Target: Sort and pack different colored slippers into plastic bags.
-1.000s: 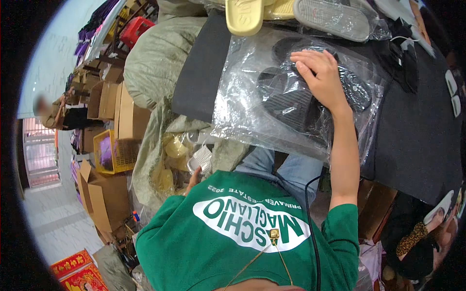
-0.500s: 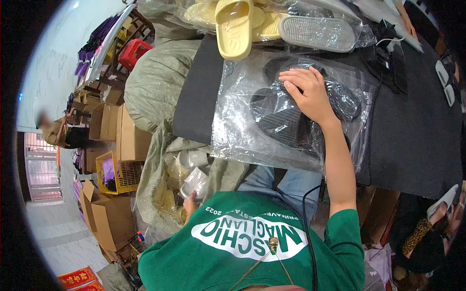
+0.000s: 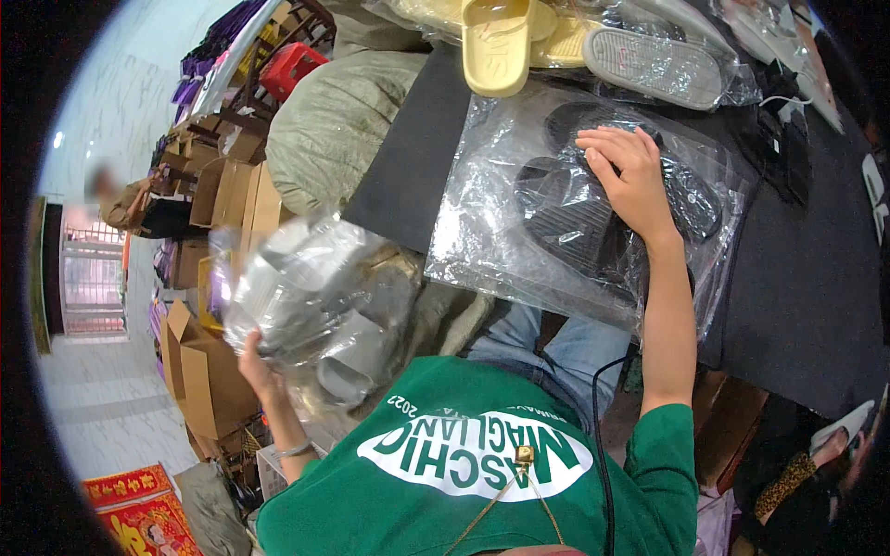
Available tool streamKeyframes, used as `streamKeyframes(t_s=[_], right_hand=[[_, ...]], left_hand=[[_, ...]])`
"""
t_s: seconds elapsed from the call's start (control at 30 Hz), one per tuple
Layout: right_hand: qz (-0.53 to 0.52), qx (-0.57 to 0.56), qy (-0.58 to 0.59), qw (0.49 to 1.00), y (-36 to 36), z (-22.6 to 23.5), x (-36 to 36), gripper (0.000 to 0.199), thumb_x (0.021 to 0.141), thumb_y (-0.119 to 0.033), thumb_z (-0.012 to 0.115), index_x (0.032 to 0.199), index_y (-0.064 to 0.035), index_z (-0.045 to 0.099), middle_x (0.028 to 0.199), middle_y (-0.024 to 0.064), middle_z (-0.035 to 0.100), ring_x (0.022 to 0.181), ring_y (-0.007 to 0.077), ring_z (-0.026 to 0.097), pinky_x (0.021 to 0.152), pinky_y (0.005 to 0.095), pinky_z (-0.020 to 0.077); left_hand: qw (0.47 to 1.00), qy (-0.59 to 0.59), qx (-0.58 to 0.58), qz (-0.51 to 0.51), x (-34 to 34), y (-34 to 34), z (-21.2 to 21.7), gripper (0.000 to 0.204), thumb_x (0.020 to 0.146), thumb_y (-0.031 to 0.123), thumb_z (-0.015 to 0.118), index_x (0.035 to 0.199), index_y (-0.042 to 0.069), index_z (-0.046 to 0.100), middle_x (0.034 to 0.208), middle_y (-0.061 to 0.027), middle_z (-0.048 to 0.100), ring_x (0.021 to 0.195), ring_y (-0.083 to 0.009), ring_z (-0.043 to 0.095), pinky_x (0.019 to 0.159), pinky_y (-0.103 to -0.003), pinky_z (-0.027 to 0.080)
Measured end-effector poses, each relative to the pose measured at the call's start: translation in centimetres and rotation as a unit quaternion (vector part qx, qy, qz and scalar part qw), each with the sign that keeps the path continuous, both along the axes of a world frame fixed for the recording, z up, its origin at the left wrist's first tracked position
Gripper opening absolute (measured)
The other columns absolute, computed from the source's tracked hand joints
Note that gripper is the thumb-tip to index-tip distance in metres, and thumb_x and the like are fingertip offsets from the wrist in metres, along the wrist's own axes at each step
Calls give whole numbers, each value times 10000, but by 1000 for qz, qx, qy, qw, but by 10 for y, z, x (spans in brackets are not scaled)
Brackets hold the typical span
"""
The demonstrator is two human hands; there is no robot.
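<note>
My left hand (image 3: 260,372) is closed on the lower left edge of a clear plastic bag with grey slippers (image 3: 348,361) inside, held up left of the table. The bag is partly smeared by motion. My right hand (image 3: 632,176) lies palm down, fingers stretched out, on a clear plastic bag (image 3: 482,246) on the black tabletop. Inside that bag is a pair of black slippers (image 3: 570,232), partly covered by the hand.
A yellow slipper (image 3: 496,51) and a grey slipper (image 3: 654,69) lie on bagged footwear at the table's far edge. Left of the black table (image 3: 797,306) stand a stuffed woven sack (image 3: 329,120) and an open cardboard box (image 3: 211,380). A person (image 3: 125,199) stands further left.
My left hand has risen from the open sack beside me and brought up the bagged grey slippers. My right hand stays on the black slippers' bag. The whole view has shifted somewhat.
</note>
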State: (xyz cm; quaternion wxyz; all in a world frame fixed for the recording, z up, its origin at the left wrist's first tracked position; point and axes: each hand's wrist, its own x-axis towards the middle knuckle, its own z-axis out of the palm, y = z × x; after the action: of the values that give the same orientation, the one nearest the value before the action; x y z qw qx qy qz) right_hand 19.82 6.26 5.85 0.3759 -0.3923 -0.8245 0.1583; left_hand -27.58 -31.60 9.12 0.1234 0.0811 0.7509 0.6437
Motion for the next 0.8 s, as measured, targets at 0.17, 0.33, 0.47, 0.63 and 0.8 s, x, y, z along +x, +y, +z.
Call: streamKeyframes(t_s=[0.17, 0.33, 0.47, 0.63, 0.8], right_hand=[[-1, 0, 4, 1000, -2, -1, 0, 213, 900, -236, 514, 970, -114, 674, 1081, 7, 645, 1119, 183, 523, 1059, 426, 236], [3, 1, 16, 1000, 0, -1, -1, 211, 894, -236, 518, 963, -114, 676, 1074, 13, 646, 1115, 185, 524, 1060, 429, 234], [-5, 17, 13, 1000, 1, -3, 0, 201, 886, -230, 524, 945, -114, 678, 1061, 11, 649, 1102, 181, 529, 1051, 426, 242], [-4, 30, 30, 999, 1, -5, 4, 184, 879, -217, 527, 923, -126, 680, 1031, -4, 656, 1073, 167, 547, 1027, 414, 259], [-14, 32, 27, 999, 4, -13, 4, 188, 871, -230, 534, 928, -130, 682, 1034, 5, 659, 1073, 171, 549, 1021, 435, 264]], left_hand=[[985, 55, 125, -104, 1, 40, 109, 356, 855, 227, 561, 1113, -18, 564, 1054, -80, 608, 966, -213, 580, 866, -342, 449], [968, 153, 158, -121, -52, 73, 229, 376, 921, 249, 477, 1185, -11, 538, 1142, -113, 594, 1057, -224, 567, 907, -371, 471], [863, 476, 21, -167, -39, 140, 310, 380, 946, 208, 397, 1212, -39, 509, 1169, -178, 569, 1031, -247, 588, 874, -374, 492], [815, 544, 139, -144, -36, 264, 366, 450, 860, 246, 586, 1227, -2, 514, 1156, -130, 583, 1003, -202, 584, 859, -333, 485], [688, 623, 207, -309, -18, 435, 364, 413, 888, 218, 527, 1241, 6, 500, 1162, -122, 572, 1008, -207, 560, 885, -337, 468]])
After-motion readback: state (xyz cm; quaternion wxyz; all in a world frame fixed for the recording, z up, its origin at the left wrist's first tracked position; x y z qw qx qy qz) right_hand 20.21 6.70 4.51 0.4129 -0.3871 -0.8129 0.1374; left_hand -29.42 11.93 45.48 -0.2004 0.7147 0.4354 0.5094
